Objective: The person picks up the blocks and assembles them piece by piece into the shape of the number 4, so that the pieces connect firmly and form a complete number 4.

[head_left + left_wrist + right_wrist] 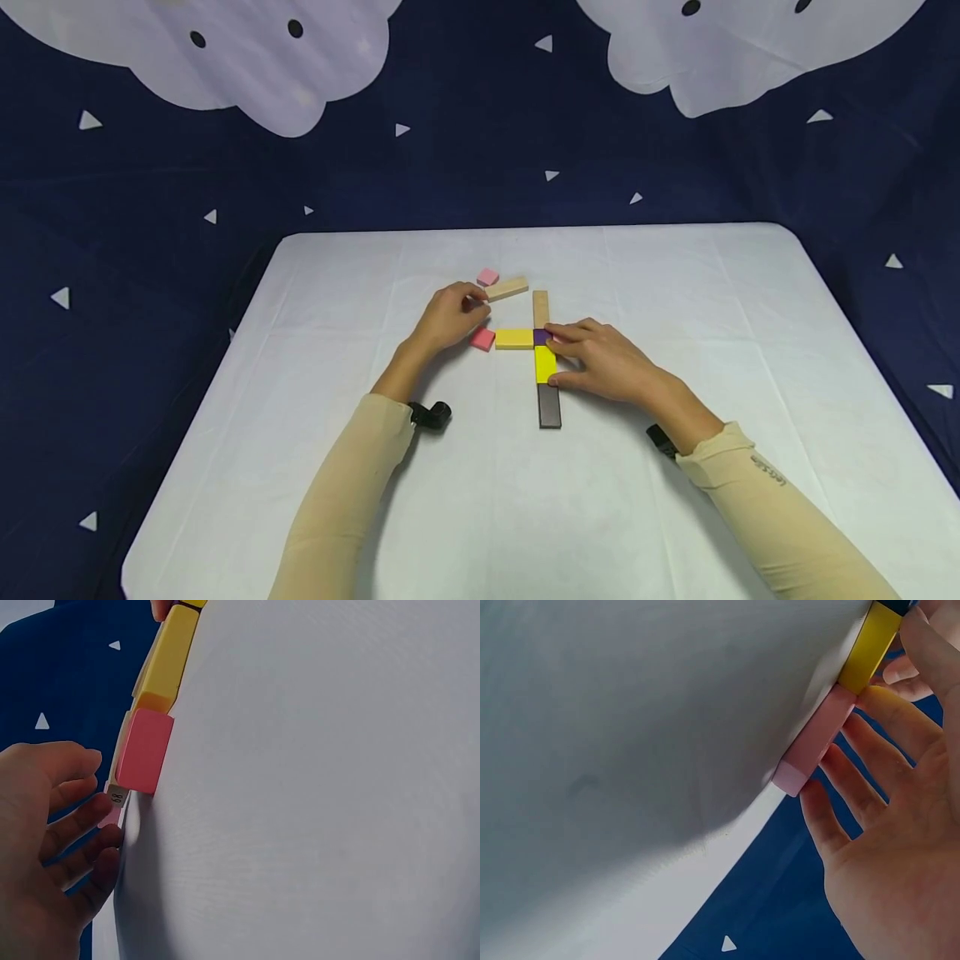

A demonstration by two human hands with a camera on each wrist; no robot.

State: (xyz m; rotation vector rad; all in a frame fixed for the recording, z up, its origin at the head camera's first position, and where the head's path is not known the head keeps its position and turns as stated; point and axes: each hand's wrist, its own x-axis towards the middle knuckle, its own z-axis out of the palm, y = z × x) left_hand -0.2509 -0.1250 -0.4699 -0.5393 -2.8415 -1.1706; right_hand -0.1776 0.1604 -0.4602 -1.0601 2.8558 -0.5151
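Observation:
In the head view, my left hand (453, 317) has its fingertips right at the near end of a loose wooden block (507, 289), fingers loosely bent. Below those fingers lies a coral pink block (482, 338), against the end of a yellow block (514, 338). My right hand (611, 362) rests over the blocks' crossing, its fingertips on a small purple block (540, 337) and its thumb at the edge of a bright yellow block (545, 367). In the right wrist view, relaxed fingers lie along a light pink block (816, 739), mostly hidden under that hand from above.
A wooden block (541, 308) extends away from the purple one, and a dark grey block (549, 406) continues the line toward me. Another pink block (487, 277) lies beyond the loose wooden one. The white table (480, 517) ends before a dark blue cloth backdrop (480, 183).

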